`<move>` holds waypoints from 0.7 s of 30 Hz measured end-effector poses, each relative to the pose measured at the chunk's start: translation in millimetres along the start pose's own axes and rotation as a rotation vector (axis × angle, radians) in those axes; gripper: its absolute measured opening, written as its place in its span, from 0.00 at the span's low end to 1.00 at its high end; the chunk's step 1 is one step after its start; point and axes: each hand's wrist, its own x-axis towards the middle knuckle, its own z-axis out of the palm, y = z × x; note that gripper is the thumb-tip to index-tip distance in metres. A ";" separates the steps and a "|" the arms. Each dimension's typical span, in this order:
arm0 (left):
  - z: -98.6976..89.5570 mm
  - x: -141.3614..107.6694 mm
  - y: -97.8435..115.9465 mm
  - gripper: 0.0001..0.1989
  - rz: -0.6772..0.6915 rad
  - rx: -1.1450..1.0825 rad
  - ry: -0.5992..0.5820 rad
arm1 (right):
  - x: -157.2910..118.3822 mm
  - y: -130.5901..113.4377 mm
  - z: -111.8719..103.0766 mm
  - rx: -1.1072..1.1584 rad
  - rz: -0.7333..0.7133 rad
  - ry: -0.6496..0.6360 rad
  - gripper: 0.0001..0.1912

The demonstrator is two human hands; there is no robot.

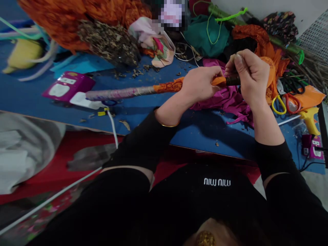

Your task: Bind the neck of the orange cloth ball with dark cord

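Observation:
A long stick [123, 93] runs across the table, wrapped in greyish-purple strips on the left and orange crinkled cloth [166, 86] further right. My left hand [200, 82] is closed around the orange-wrapped part. Just beyond it, the stick's dark end [232, 81] passes behind my right hand [252, 75], whose fingers are curled into a pinch; what they hold, if anything, I cannot make out. Crumpled magenta cloth [230, 102] lies beneath both hands. The stick's left end lies by a white plug [85, 99] in a purple socket box [69, 83].
Orange cloth [102, 12], dried leaves [109, 42] and a teal cloth bundle [208, 36] crowd the back of the blue table [146, 116]. Yellow-and-red-handled scissors [284, 102] and a yellow glue gun [310, 119] lie at right. A white cable [112, 126] hangs over the front edge.

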 end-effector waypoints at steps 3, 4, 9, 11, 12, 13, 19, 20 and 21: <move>-2.4 -1.5 8.1 0.17 -0.034 0.076 -0.048 | 2.1 5.7 0.6 -0.041 0.022 -0.004 0.28; -3.3 -2.1 11.1 0.20 -0.045 0.108 -0.068 | 2.6 7.7 0.8 -0.048 0.030 -0.010 0.29; -7.2 -6.3 22.7 0.28 -0.087 0.284 -0.144 | 5.1 15.8 3.8 -0.104 0.086 -0.008 0.32; -7.4 -7.5 24.5 0.25 -0.087 0.343 -0.154 | 5.8 16.9 4.6 -0.118 0.108 -0.006 0.30; -7.1 -7.9 24.9 0.25 -0.077 0.361 -0.152 | 6.0 17.0 4.7 -0.117 0.112 -0.007 0.29; -6.5 -8.1 25.0 0.25 -0.059 0.372 -0.146 | 6.2 16.9 4.5 -0.115 0.115 -0.003 0.28; -1.4 -9.8 27.2 0.26 0.060 0.409 -0.118 | 8.6 20.7 1.0 -0.137 0.159 0.036 0.29; -1.3 -10.5 28.4 0.27 0.067 0.411 -0.120 | 9.5 22.5 0.6 -0.146 0.164 0.039 0.29; -1.6 -11.3 29.8 0.28 0.069 0.412 -0.121 | 10.4 24.4 0.3 -0.156 0.168 0.044 0.29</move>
